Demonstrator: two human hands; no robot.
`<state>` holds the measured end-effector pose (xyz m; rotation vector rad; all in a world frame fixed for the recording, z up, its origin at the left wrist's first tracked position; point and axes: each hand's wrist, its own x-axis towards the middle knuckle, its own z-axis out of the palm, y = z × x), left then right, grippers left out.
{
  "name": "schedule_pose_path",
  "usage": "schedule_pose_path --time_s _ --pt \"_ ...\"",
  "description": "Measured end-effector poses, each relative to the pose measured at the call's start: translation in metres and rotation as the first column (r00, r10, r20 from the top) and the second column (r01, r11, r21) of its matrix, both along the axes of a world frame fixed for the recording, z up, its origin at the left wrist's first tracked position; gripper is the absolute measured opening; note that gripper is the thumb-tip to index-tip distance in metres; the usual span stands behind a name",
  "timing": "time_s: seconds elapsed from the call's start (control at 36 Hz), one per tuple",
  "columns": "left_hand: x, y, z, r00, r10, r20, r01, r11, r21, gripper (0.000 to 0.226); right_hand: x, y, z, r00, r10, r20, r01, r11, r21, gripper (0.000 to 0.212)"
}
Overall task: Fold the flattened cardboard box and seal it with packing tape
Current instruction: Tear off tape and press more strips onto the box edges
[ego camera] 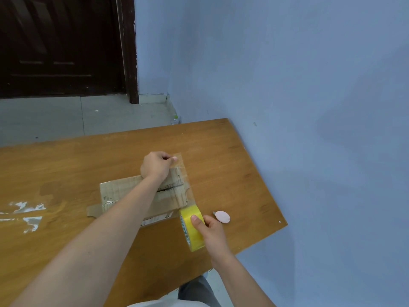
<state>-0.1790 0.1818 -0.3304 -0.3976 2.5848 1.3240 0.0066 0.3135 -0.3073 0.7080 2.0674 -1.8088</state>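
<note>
The cardboard box (141, 196), worn brown with printed marks and old tape on it, lies on the wooden worktop (66, 165) under the left forearm, a dark slit across its top. Nearest, the right hand (210, 229) curls its fingers (195, 220) round the yellow roll of packing tape (191, 227) at the box's near right corner, a small pink oval object (222, 217) just beyond that hand. From the roll a clear tape strip (181, 176) runs away over the box's right end to the left hand (157, 166), which pinches its free end past the far edge.

Head view: looks forward-down, close over table (232, 151) corner.
</note>
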Motion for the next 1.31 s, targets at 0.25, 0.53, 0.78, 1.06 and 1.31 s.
schedule_pose_path --time_s 0.25,0.53,0.78,1.06,1.31 --pt "-0.004 0.000 0.001 0.997 -0.037 0.068 0.040 0.998 -0.051 0.026 -0.003 0.001 -0.009 0.999 0.022 0.027 -0.024 0.998 0.057 0.042" --pt "-0.014 0.000 0.007 0.959 -0.111 0.259 0.129 0.990 -0.052 0.031 -0.014 -0.003 -0.017 0.995 0.002 0.102 -0.010 0.997 0.080 0.040" --pt "-0.023 0.002 0.016 0.899 -0.143 0.414 0.208 0.971 -0.116 0.033 -0.015 -0.008 -0.014 0.995 -0.030 0.100 0.021 0.996 0.092 0.045" --pt "-0.027 0.007 0.031 0.787 -0.305 0.536 0.503 0.821 -0.271 0.038 -0.016 -0.009 -0.016 0.991 -0.032 0.133 0.024 0.998 0.064 0.039" --pt "-0.033 0.003 0.022 0.669 -0.360 0.650 0.633 0.735 -0.244 0.021 -0.019 -0.010 -0.014 0.992 -0.044 0.117 0.036 0.997 0.074 0.044"
